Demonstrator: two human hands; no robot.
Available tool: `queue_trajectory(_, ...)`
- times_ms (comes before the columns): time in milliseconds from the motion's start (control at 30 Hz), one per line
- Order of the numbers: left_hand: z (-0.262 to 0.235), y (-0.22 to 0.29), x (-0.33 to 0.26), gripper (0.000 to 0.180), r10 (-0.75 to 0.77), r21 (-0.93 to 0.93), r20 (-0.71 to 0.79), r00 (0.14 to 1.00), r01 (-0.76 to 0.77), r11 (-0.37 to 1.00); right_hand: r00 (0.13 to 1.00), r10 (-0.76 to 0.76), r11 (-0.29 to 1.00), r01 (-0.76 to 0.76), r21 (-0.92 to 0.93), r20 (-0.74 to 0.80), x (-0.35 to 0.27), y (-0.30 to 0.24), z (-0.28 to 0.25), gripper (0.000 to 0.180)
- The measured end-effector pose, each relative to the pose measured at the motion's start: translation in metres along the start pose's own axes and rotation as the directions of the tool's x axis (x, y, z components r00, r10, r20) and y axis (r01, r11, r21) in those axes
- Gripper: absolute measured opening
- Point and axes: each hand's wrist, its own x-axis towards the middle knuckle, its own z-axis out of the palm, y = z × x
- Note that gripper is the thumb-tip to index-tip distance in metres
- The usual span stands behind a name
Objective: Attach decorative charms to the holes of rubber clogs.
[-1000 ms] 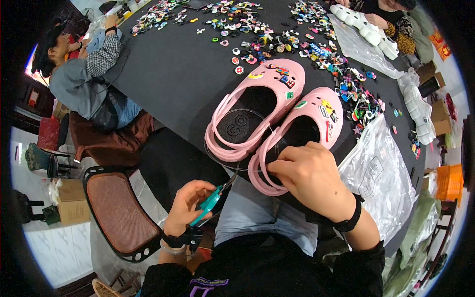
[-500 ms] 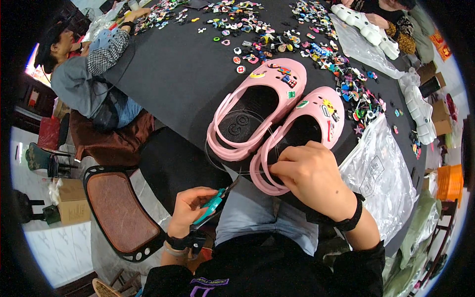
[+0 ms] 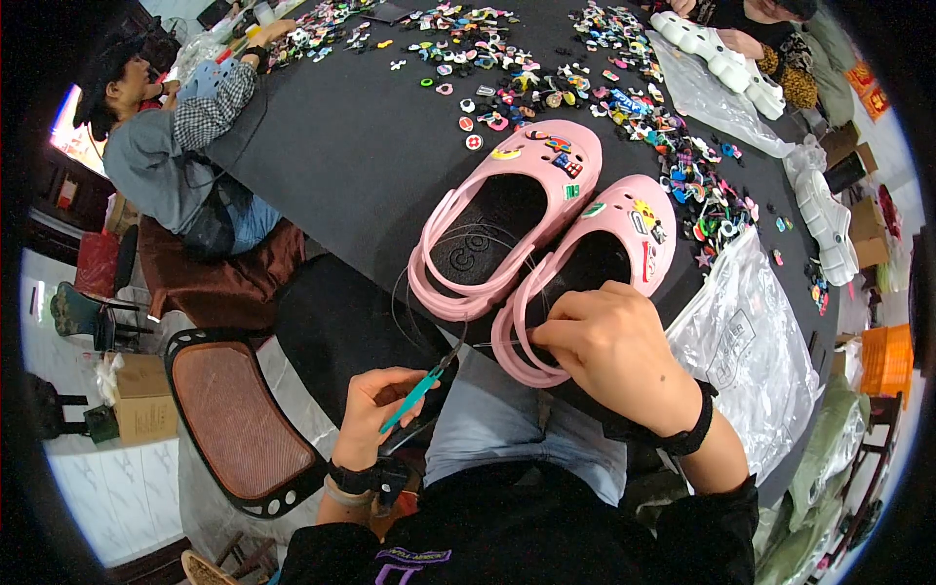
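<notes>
Nearest the viewer, the left hand (image 3: 369, 414), below and left of the pink clogs (image 3: 548, 226), had its grip curled round the handles of teal snips (image 3: 414, 398); blade opening could not be told. The right hand (image 3: 609, 336), over the right clog's heel, had its grip closed to a pinch on clear line (image 3: 394, 300); whether it also held strap was hidden. The clogs rested side by side at the near edge of the counter (image 3: 361, 166).

Hazards, as judged: with the blade tips near the heels, a slip might have nicked a strap; the thin, slack loop might have snagged or been cut at the wrong point; a tug might have drawn the clogs over the edge.

Right of the clogs lay a clear bag (image 3: 751, 331); left, a mesh-backed chair (image 3: 244, 419). Beyond them spread loose charms (image 3: 639, 107). Farther off, left of the clogs, a co-worker (image 3: 161, 161) reached across; far right, another person's hand (image 3: 741, 41) touched white footwear (image 3: 717, 58).
</notes>
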Motion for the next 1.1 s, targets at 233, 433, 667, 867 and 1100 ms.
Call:
queue_trajectory(233, -0.03, -0.004, -0.015, 0.027, -0.049, 0.124, 0.049, 0.998, 0.043, 0.991, 0.999, 0.043, 0.998, -0.044, -0.049, -0.012, -0.005, -0.002, -0.014, 0.014)
queue_trajectory(433, -0.124, -0.063, -0.017, 0.028, -0.124, 0.328, -0.337, 0.933, 0.24, 0.914, 0.982, 0.083, 0.98, -0.111, -0.166, -0.169, -0.022, -0.015, -0.051, 0.015)
queue_trajectory(667, -0.235, -0.195, -0.025, 0.029, 0.236, 0.703, -0.607, 0.759, 0.374, 0.605, 0.972, 0.136, 0.966, -0.173, -0.193, -0.194, -0.047, -0.052, -0.09, 0.019)
queue_trajectory(867, -0.246, -0.228, -0.027, 0.034, 0.199, 0.838, -0.52, 0.831, 0.45, 0.31, 0.995, 0.095, 0.992, -0.094, -0.084, 0.008, -0.075, -0.082, -0.085, 0.025)
queue_trajectory(1100, -0.061, -0.025, -0.008, 0.037, 0.602, 0.804, -0.271, 0.751, -0.167, 0.57, 0.947, 0.097, 0.987, -0.132, 0.096, 0.308, -0.099, -0.076, -0.006, 0.014)
